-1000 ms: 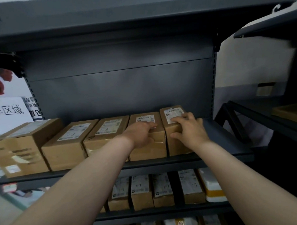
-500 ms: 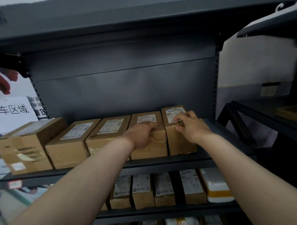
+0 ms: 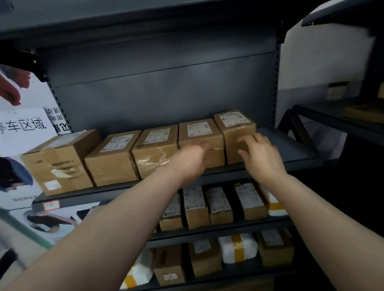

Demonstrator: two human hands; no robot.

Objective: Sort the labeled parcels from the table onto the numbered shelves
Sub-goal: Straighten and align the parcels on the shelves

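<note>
Several brown cardboard parcels with white labels stand in a row on the dark grey shelf [image 3: 296,150]. The rightmost parcel [image 3: 234,123] sits at the row's end, tight against its neighbour parcel [image 3: 198,132]. My right hand [image 3: 261,157] hovers at the front face of the rightmost parcel, fingers spread and holding nothing. My left hand [image 3: 190,160] is in front of the neighbour parcel, its fingertips at that box's front face, not gripping it.
More brown parcels [image 3: 113,157] fill the row to the left. The shelf's right end is bare. Lower shelves hold small labeled boxes [image 3: 250,200] and a white taped parcel [image 3: 237,246]. Another person's hand [image 3: 8,89] shows at far left. A second rack [image 3: 352,121] stands at right.
Both my hands have slid off the tops of the two right-hand parcels and drawn back toward me, now at the boxes' front faces. The parcels stay in place.
</note>
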